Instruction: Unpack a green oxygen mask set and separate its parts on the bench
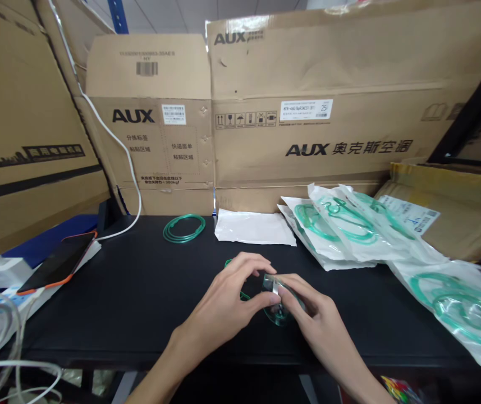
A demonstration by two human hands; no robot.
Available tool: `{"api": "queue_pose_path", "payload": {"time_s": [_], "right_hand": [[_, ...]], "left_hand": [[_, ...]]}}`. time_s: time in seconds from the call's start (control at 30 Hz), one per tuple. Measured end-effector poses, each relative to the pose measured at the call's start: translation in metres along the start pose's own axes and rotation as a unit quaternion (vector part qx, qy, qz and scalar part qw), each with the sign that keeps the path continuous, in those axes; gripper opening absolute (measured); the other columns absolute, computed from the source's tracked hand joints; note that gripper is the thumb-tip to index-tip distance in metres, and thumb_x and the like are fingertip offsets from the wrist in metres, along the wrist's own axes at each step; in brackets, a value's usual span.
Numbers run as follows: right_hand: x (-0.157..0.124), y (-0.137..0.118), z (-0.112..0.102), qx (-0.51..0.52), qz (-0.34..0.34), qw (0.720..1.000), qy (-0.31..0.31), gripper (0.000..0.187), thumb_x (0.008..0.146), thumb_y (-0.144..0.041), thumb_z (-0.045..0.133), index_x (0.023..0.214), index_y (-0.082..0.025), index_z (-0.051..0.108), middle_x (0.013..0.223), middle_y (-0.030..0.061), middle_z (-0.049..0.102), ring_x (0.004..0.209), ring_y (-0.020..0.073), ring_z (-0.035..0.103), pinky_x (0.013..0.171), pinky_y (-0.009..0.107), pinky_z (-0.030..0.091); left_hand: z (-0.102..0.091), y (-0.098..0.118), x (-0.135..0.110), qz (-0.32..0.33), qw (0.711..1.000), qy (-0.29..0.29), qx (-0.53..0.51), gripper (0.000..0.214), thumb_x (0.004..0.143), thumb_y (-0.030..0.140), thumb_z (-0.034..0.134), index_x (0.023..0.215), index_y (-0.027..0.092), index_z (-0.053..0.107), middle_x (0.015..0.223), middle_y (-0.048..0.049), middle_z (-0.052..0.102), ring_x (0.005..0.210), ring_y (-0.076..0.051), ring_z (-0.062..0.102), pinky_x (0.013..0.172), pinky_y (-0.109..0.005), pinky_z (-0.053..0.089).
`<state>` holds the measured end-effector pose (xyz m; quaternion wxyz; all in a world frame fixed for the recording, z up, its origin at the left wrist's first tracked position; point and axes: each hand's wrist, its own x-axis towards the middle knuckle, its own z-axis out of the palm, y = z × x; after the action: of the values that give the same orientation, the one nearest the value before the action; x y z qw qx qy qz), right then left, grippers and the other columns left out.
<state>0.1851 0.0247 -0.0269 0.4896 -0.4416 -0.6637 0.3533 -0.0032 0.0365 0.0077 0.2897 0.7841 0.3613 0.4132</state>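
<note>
While cardboard boxes (333, 112) marked AUX stand along the back edge of the black counter (139, 297), the head view shows a person's two hands meeting near the middle of its front edge. The left hand (227, 303) and the right hand (307, 314) are both closed, fingertips pinched on a small clear plastic mask (277, 300) held just above the counter, with a loop of green tubing (240, 280) showing behind the left hand's fingers; how the tubing joins the mask is hidden. Toward the back edge, a separate coil of green tube (184, 228) lies flat, and just to its right an empty white pouch (255, 227). At the right back corner, sealed packets (341, 224) holding green tubing overlap in a stack, and another packet (463, 303) lies at the right edge. A yellow-brown carton (454, 207) sits behind them. On the left edge, a phone (57, 262) with an orange rim rests screen up, a white cable (126, 163) climbing the boxes behind it, beside a white charger (0, 269).
</note>
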Motion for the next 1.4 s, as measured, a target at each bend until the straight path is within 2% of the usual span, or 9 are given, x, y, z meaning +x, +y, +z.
{"api": "queue_pose_path", "payload": {"time_s": [0.17,0.3,0.37,0.47,0.67,0.77,1.03,1.3,1.4], "right_hand": [[0.000,0.002,0.003,0.044,0.050,0.998,0.022,0.029,0.092,-0.047,0.066,0.112,-0.026,0.062,0.096,0.0001,0.074,0.089,0.0178,0.069,0.079,0.024,0.053],[0.000,0.000,0.003,0.042,0.050,0.998,0.016,0.026,0.093,-0.050,0.063,0.098,-0.024,0.063,0.083,-0.0021,0.070,0.078,0.0146,0.066,0.069,0.021,0.050],[0.000,-0.004,0.002,0.028,0.045,0.999,0.001,0.028,0.095,-0.052,0.061,0.095,-0.024,0.064,0.081,-0.0019,0.069,0.077,0.0142,0.064,0.068,0.021,0.049],[-0.002,-0.009,0.001,0.034,0.044,0.998,-0.026,0.027,0.094,-0.050,0.062,0.104,-0.025,0.063,0.092,-0.0005,0.070,0.084,0.0153,0.066,0.073,0.022,0.052],[-0.005,-0.003,0.003,0.060,0.028,0.994,-0.081,0.035,0.093,-0.041,0.068,0.124,-0.032,0.057,0.123,0.0009,0.064,0.111,0.0181,0.065,0.095,0.027,0.052],[-0.005,0.003,0.003,0.067,0.032,0.994,-0.076,0.037,0.093,-0.040,0.068,0.127,-0.034,0.055,0.128,0.0009,0.062,0.116,0.0188,0.064,0.099,0.029,0.051],[-0.003,-0.002,0.005,0.060,0.049,0.996,-0.052,0.034,0.091,-0.042,0.068,0.121,-0.028,0.060,0.098,-0.0004,0.070,0.074,0.0142,0.069,0.074,0.026,0.057],[-0.002,0.011,0.005,0.013,0.008,1.000,-0.021,0.036,0.087,-0.043,0.070,0.118,-0.028,0.061,0.104,0.0028,0.068,0.077,0.0182,0.069,0.068,0.028,0.057],[-0.001,0.010,0.006,0.019,0.015,1.000,-0.005,0.035,0.087,-0.045,0.069,0.116,-0.026,0.061,0.093,0.0014,0.069,0.069,0.0161,0.067,0.067,0.026,0.057]], "left_hand": [[-0.012,-0.004,0.000,0.047,0.995,-0.056,0.062,0.016,0.095,0.030,0.068,0.110,0.030,0.071,0.116,0.0072,0.072,0.111,-0.013,0.063,0.108,-0.027,0.036],[-0.017,-0.007,-0.001,0.054,0.991,-0.083,0.093,0.033,0.087,0.038,0.077,0.117,0.030,0.070,0.121,0.0060,0.071,0.115,-0.016,0.063,0.107,-0.029,0.037],[-0.019,-0.006,-0.002,0.049,0.991,-0.085,0.091,0.032,0.088,0.036,0.076,0.118,0.030,0.069,0.120,0.0061,0.071,0.114,-0.015,0.063,0.105,-0.027,0.039],[-0.024,-0.006,-0.001,0.035,0.993,-0.086,0.075,0.030,0.089,0.032,0.075,0.118,0.030,0.069,0.119,0.0074,0.072,0.113,-0.013,0.063,0.103,-0.025,0.040],[-0.035,-0.010,0.000,-0.017,0.994,-0.077,0.079,0.030,0.088,0.031,0.077,0.117,0.037,0.071,0.112,0.0116,0.074,0.107,-0.013,0.064,0.095,-0.023,0.043],[-0.036,-0.012,0.000,-0.019,0.994,-0.076,0.072,0.033,0.088,0.031,0.077,0.119,0.041,0.071,0.112,0.0132,0.074,0.104,-0.012,0.065,0.093,-0.022,0.045],[-0.031,-0.012,0.001,0.045,0.995,-0.051,0.071,0.030,0.089,0.023,0.075,0.118,0.032,0.073,0.116,0.0087,0.075,0.110,-0.013,0.064,0.099,-0.023,0.045],[-0.029,-0.012,0.000,0.012,0.996,-0.049,0.078,0.029,0.087,0.027,0.077,0.115,0.032,0.072,0.111,0.0085,0.075,0.105,-0.014,0.064,0.099,-0.027,0.043],[-0.027,-0.009,-0.001,0.019,0.995,-0.040,0.088,0.029,0.088,0.025,0.076,0.115,0.031,0.071,0.109,0.0082,0.075,0.103,-0.014,0.064,0.098,-0.027,0.043]]}}
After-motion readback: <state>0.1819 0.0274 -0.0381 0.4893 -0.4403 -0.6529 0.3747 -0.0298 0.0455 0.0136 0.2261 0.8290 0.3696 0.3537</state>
